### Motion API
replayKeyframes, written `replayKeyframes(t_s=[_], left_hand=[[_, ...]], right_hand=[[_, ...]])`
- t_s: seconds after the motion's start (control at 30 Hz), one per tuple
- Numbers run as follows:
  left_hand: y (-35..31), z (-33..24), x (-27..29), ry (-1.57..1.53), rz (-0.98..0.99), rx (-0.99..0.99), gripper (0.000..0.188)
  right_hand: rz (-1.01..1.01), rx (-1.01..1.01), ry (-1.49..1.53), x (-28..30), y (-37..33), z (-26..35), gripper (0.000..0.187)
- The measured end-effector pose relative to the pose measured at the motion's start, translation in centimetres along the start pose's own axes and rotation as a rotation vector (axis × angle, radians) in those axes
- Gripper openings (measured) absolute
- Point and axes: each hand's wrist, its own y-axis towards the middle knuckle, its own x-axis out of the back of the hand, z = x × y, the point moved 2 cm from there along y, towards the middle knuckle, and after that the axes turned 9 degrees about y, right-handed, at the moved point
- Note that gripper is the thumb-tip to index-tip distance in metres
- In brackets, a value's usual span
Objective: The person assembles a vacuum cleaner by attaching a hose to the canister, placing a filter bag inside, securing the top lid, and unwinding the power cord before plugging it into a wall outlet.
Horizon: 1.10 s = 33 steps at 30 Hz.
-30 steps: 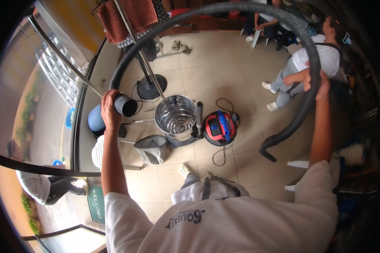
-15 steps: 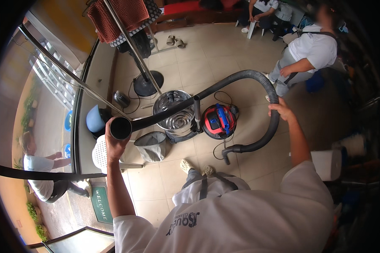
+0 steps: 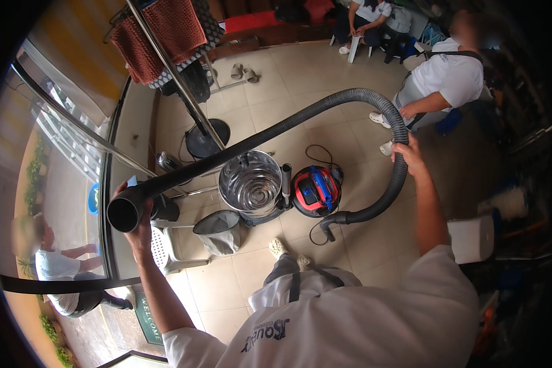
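Note:
A black ribbed vacuum hose [image 3: 325,105] arcs across in front of me, held up off the floor. My left hand [image 3: 140,228] is wrapped round its wide end, and the round dark opening [image 3: 124,213] faces me. On the right, my right hand [image 3: 410,154] grips the hose below its bend. From there the hose curves down to an angled black end piece [image 3: 328,228]. Below the arc stands a shiny metal vacuum drum [image 3: 226,184] with its top off. The red, blue and black motor head [image 3: 310,193] rests on the floor beside it. A grey cloth filter bag [image 3: 221,239] lies near the drum.
A white plastic chair [image 3: 173,260] stands under my left arm. Metal poles [image 3: 176,73] and a rack of brown towels [image 3: 159,46] are at far left. A person [image 3: 451,76] stands right, another [image 3: 371,21] sits behind, and a third [image 3: 61,264] is beyond the glass.
My left hand has moved left and a little nearer with the hose's wide end, drawing the hose out straighter. My right hand keeps its grip, slightly shifted. The view has turned a little.

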Motion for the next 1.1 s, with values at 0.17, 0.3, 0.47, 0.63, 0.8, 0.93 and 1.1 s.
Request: replayKeyframes(t_s=[0.17,0.3,0.47,0.63,0.8,0.93,1.1], left_hand=[[1.3,4.2,-2.4,-0.135,0.204,0.152,0.057],[1.3,6.6,-6.2,-0.445,0.342,0.405,0.052],[2.3,10.5,-10.5,-0.443,0.44,0.169,0.052],[2.1,13.1,-15.5,-0.963,0.431,0.502,0.042],[2.4,13.0,-23.3,-1.174,0.018,0.855,0.048],[-0.1,16.6,-31.7,-1.194,0.159,1.337,0.039],[-1.5,15.1,-41.1,-1.448,0.338,1.609,0.032]], right_hand=[[0.083,0.195,-0.373,-3.0,4.0,3.5,0.036],[0.129,0.11,-0.589,-4.3,7.4,4.6,0.037],[0.033,0.168,-0.647,-3.0,12.8,3.2,0.038],[-0.165,0.114,-0.571,-7.3,18.3,3.2,0.032],[-0.2,0.207,-0.519,-8.7,27.8,-0.1,0.033],[-0.175,0.329,-0.618,-11.4,34.8,-3.9,0.042],[-0.074,0.356,-0.58,-12.8,41.9,-10.5,0.061]])
